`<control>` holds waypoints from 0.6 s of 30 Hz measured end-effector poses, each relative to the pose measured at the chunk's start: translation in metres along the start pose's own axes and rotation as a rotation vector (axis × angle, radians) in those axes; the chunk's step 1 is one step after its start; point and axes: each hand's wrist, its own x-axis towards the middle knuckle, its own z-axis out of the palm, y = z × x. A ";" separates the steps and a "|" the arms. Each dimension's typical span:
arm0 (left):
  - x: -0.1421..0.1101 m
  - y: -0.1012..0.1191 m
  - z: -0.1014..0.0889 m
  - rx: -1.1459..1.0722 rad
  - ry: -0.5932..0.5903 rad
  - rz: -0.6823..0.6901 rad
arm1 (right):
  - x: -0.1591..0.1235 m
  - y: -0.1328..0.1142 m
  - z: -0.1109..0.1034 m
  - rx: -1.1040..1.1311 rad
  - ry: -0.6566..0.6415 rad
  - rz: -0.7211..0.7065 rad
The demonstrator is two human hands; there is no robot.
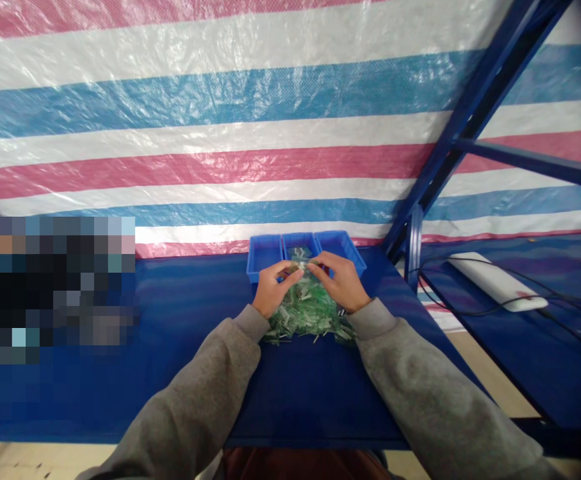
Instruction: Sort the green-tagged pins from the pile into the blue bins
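Note:
A heap of thin, green, see-through strips (305, 313) lies on the blue tabletop in front of me. My left hand (272, 288) and my right hand (343, 280) meet above the far side of the heap, thumbs and forefingers pinched. Between the fingertips is a small pale strip (301, 266), too small to make out well; both hands seem to grip it. Just behind my hands stand three blue bins (265, 250) side by side. A few green pieces (299, 253) lie in the middle bin.
To the right, a white box-shaped device (498, 281) with black cables (475, 312) lies on another blue table. A blue metal frame (450, 133) rises at the right. Striped plastic sheeting (220, 160) hangs behind. Blurred blocks hide something at the left.

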 end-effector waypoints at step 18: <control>-0.004 0.008 -0.001 0.045 0.011 0.066 | -0.016 0.004 0.007 0.055 -0.008 0.009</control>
